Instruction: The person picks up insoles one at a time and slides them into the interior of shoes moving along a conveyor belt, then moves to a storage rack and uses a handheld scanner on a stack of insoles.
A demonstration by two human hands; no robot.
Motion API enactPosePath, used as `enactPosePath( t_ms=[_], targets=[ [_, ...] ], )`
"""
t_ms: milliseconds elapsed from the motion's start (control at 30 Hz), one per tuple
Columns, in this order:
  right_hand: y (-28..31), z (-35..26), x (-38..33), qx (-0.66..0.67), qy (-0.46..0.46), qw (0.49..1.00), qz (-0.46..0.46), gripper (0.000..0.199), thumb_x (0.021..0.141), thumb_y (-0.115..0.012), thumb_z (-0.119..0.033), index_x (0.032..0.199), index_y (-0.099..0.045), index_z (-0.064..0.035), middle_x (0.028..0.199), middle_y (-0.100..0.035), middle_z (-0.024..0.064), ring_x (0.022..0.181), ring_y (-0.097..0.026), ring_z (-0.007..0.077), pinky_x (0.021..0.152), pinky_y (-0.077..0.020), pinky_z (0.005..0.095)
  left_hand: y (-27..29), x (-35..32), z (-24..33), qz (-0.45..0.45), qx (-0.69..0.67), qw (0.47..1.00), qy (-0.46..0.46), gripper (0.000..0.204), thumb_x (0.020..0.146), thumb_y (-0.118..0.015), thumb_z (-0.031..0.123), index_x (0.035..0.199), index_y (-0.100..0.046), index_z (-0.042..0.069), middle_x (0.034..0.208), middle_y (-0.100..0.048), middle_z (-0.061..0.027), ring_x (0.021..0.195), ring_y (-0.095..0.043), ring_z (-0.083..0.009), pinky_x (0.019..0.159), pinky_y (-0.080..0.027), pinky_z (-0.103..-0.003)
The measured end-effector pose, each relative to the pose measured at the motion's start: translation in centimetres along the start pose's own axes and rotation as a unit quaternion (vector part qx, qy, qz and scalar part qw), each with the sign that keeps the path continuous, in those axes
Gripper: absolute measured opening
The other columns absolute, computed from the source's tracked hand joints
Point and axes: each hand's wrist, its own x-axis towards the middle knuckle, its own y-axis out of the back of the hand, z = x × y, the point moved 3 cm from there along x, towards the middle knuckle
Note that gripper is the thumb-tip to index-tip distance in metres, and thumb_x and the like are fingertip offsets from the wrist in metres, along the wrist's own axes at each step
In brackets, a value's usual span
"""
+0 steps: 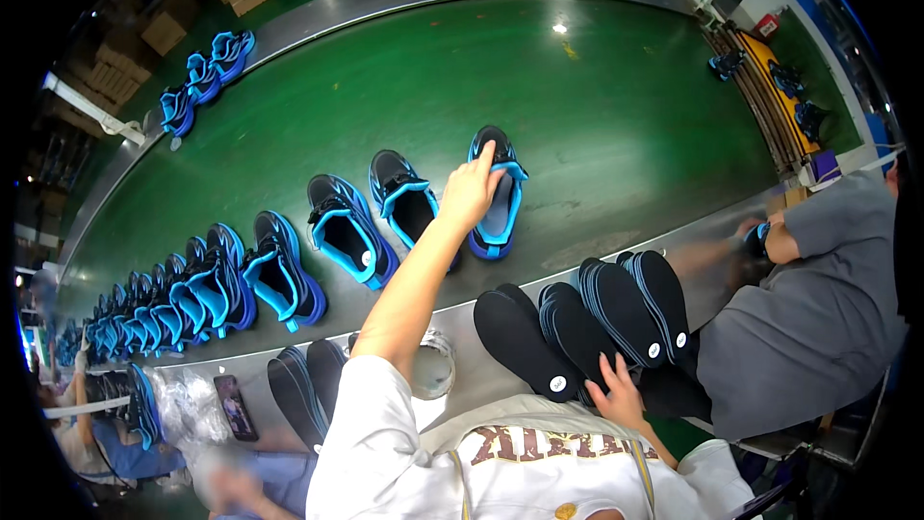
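Note:
My left hand (469, 191) reaches forward to a black and blue athletic shoe (496, 221) on the green belt. Its index finger lies along the shoe's tongue, and the thumb is by the opening; the other fingers are curled under and mostly hidden. Close to my body, my right hand (618, 397) rests with fingers spread at the lower end of a stack of black insoles (573, 327). Left of the reached shoe stand two more shoes, one shoe (402, 197) partly behind my forearm and another shoe (351, 231) with a white round sticker inside.
A long row of shoes (192, 289) runs left along the green belt (616, 125). Other insole stacks (630, 308) lie on the metal ledge, near a clear round container (433, 366), a phone (234, 406) and plastic bags (188, 404). A person in grey (808, 318) works at right.

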Motion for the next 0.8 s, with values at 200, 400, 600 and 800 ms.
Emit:
enactPosePath(
  t_ms=[200,400,600,800],
  targets=[
    [9.0,-4.3,6.3,0.031,0.129,0.986,0.096,0.028,0.073,-0.066,-0.016,0.097,-0.062,-0.0014,0.101,-0.057,0.0234,0.093,-0.057,0.0344,0.081,-0.0458,0.0357,0.3,0.9,-0.5,0.057,-0.077,0.989,0.111,0.035,0.086,-0.047,0.035,0.101,-0.054,0.004,0.08,-0.06,-0.0231,0.08,-0.057,-0.04,0.068,-0.044,-0.044],
    [10.4,-11.5,18.7,0.079,0.08,0.981,-0.158,0.019,0.074,-0.061,-0.018,0.077,-0.065,-0.0003,0.071,-0.062,0.0158,0.065,-0.061,0.0222,0.062,-0.0475,0.0314,-1.1,0.7,0.0,0.06,-0.108,0.983,0.14,0.032,0.084,-0.051,0.032,0.083,-0.054,0.0,0.072,-0.056,-0.0233,0.071,-0.056,-0.0391,0.059,-0.042,-0.041],
    [2.2,-13.2,26.2,-0.066,0.166,0.971,-0.16,0.017,0.066,-0.055,-0.013,0.069,-0.064,0.0005,0.067,-0.059,0.0218,0.064,-0.06,0.0341,0.063,-0.048,0.0386,-1.0,1.1,-0.7,0.006,-0.129,0.986,0.104,0.03,0.084,-0.052,0.028,0.078,-0.053,-0.001,0.065,-0.053,-0.0215,0.06,-0.053,-0.0341,0.056,-0.041,-0.037],
    [5.4,-12.2,27.7,0.054,-0.021,0.967,-0.247,0.013,0.063,-0.06,-0.015,0.061,-0.065,-0.0023,0.053,-0.059,0.0107,0.048,-0.058,0.0161,0.045,-0.0451,0.0274,-1.7,0.2,-1.2,0.078,-0.099,0.984,0.127,0.028,0.083,-0.053,0.027,0.088,-0.058,-0.001,0.07,-0.058,-0.0202,0.062,-0.056,-0.0322,0.058,-0.042,-0.036]
  ],
)
